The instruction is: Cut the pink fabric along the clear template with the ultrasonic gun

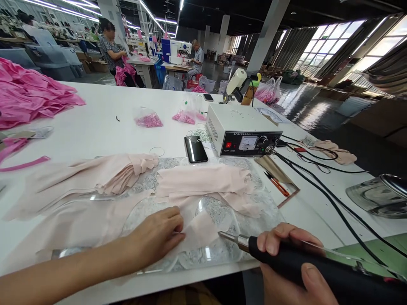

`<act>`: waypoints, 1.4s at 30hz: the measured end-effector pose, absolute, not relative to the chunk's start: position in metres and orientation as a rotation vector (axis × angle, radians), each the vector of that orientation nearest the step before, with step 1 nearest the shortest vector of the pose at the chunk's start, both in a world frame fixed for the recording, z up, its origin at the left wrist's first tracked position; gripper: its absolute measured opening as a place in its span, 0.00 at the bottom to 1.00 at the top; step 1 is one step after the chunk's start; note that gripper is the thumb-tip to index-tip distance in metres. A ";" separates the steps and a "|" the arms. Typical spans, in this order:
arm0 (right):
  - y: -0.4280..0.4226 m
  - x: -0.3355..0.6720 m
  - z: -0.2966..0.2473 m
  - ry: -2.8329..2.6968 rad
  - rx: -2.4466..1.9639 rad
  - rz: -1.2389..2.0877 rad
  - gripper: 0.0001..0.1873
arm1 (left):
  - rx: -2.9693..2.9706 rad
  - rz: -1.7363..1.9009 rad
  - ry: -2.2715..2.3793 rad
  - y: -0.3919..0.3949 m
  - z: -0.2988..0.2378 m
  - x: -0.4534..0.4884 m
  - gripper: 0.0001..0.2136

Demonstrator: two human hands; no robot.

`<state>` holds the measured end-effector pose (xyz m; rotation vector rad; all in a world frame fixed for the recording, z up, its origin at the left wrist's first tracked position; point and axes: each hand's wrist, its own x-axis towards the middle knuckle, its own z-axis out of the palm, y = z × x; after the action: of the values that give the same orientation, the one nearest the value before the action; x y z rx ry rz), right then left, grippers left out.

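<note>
My right hand [292,250] wraps round the black handle of an ultrasonic cutter [282,256]. Its narrow metal tip points left, at the right edge of a pale pink fabric piece [202,231]. With curled fingers, my left hand [162,233] presses and pinches that fabric near its left part; the fingertips are partly hidden. Under the fabric lies a clear sheet over a grey patterned surface [251,226]. Just beyond my hands is a stack of pale pink fabric strips [203,180]. Another layered fabric bundle [117,173] spreads out to the left.
Behind the strips are a black phone [195,149] and a white control box [244,127] with black cables [321,190] running right. An orange-handled tool [278,185] and a glass jar [378,195] are at the right. Pink fabric [32,93] heaps at far left. Co-workers are beyond the table.
</note>
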<state>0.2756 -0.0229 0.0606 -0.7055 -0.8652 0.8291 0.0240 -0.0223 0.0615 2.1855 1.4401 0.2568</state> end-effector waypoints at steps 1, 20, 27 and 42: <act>-0.024 0.277 0.062 -0.871 -0.702 0.824 0.11 | 2.169 0.291 1.393 -0.023 0.062 0.027 0.07; -0.032 0.288 0.058 -0.892 -0.693 0.820 0.12 | 1.372 0.499 1.276 0.009 0.079 0.023 0.09; -0.032 0.290 0.057 -0.870 -0.702 0.833 0.12 | 2.071 0.297 1.444 0.011 0.090 0.009 0.17; -0.026 0.284 0.066 -0.872 -0.725 0.856 0.13 | 2.352 0.259 1.461 0.028 0.078 0.012 0.17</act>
<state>0.2836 -0.0260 0.0660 -0.7253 -0.8720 0.8556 0.0118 0.0280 0.0776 2.3516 1.4613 0.2590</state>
